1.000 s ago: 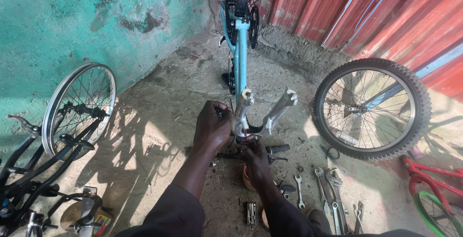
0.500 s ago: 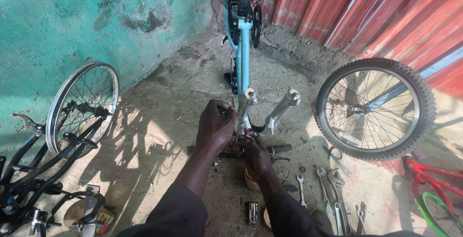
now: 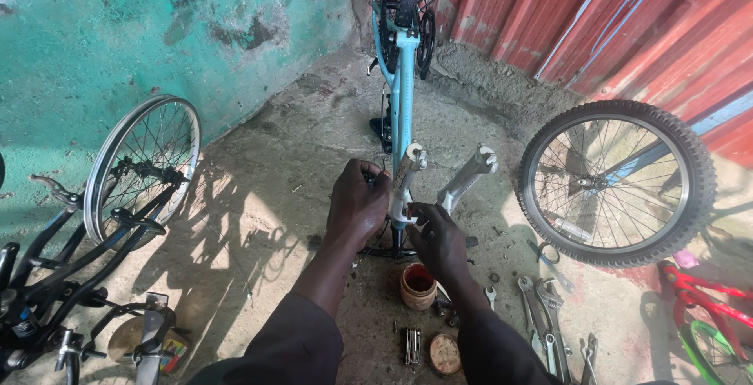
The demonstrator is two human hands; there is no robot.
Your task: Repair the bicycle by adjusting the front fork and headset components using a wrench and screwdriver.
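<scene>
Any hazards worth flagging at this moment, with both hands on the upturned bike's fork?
The open tin of red grease sits right under the right hand; an elbow could tip it. Spanners lie loose on the ground by the knee, easy to kneel on. The blue bike stands upside down, steadied only by the left hand; it might topple.

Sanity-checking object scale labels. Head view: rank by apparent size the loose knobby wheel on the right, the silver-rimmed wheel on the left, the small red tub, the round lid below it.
1. Knobby wheel, largest.
2. Silver-rimmed wheel; seen at an angle, so its true size against the first is unsure.
3. Red tub and round lid: look alike, not ranked.
</scene>
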